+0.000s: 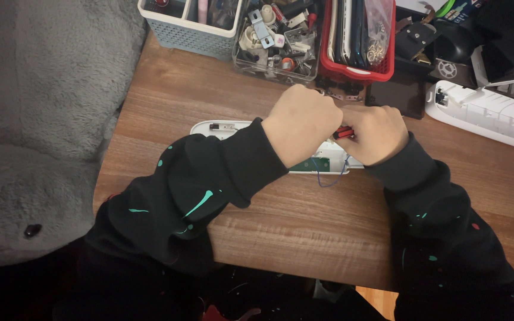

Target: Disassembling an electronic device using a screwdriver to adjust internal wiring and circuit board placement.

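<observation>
**Gripping a small tool over an opened white casing**

Pressing together at the wooden tabletop's (304,220) centre, the left hand (300,123) is fisted and the right hand (376,134) is closed on a small red-and-black tool (343,132). Beneath them lies a long white plastic casing (221,128) with a green circuit board (315,163). A red plastic basket (358,72) stands at twelve o'clock.

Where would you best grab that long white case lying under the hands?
Probably by the bare left end of the white case, coming from above and pinching across its narrow width. It lies flat on the table, and both hands cover its right part.
</observation>
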